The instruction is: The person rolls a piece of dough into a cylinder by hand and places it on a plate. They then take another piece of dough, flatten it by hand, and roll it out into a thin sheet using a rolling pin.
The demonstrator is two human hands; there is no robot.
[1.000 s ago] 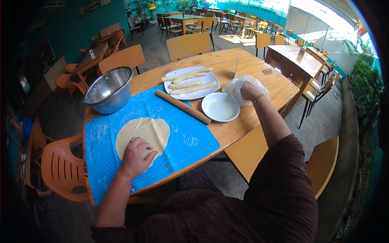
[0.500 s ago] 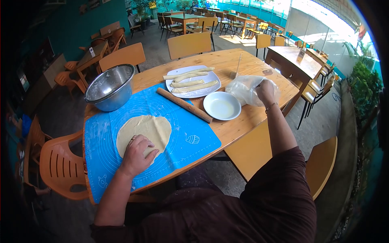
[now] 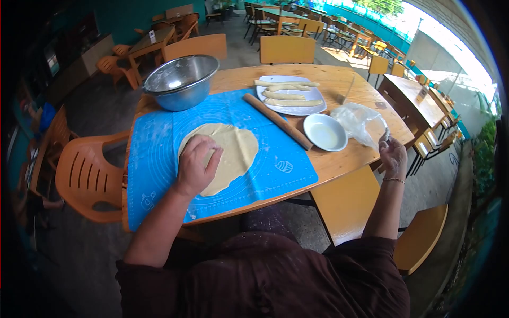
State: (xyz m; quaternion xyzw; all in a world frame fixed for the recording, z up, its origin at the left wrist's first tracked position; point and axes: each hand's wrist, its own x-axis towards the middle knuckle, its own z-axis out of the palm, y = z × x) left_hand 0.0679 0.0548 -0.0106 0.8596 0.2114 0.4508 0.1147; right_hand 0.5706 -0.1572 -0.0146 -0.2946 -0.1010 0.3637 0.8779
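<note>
A flat, roughly round sheet of dough (image 3: 233,156) lies on the blue mat (image 3: 283,183). My left hand (image 3: 196,164) rests on the left part of the sheet with its fingers curled; what lies under them is hidden. Off the table's right edge, my right hand (image 3: 392,153) is turned palm up with its fingertips drawn together near the edge of the clear plastic bag (image 3: 355,123). White powder marks these fingers, and whether they grip anything is too small to tell. Beside the bag is a white bowl (image 3: 325,132). A wooden rolling pin (image 3: 278,121) crosses the mat's right side.
A metal bowl (image 3: 183,87) stands at the mat's back left corner. Behind the rolling pin, a white plate (image 3: 291,109) holds several dough strips. Chairs surround the wooden table (image 3: 238,74), including an orange one (image 3: 93,175) at left.
My right hand has come out of the plastic bag and moved toward me and right, turning palm up. The bag has sunk lower. My left hand stays on the dough. The view has shifted.
</note>
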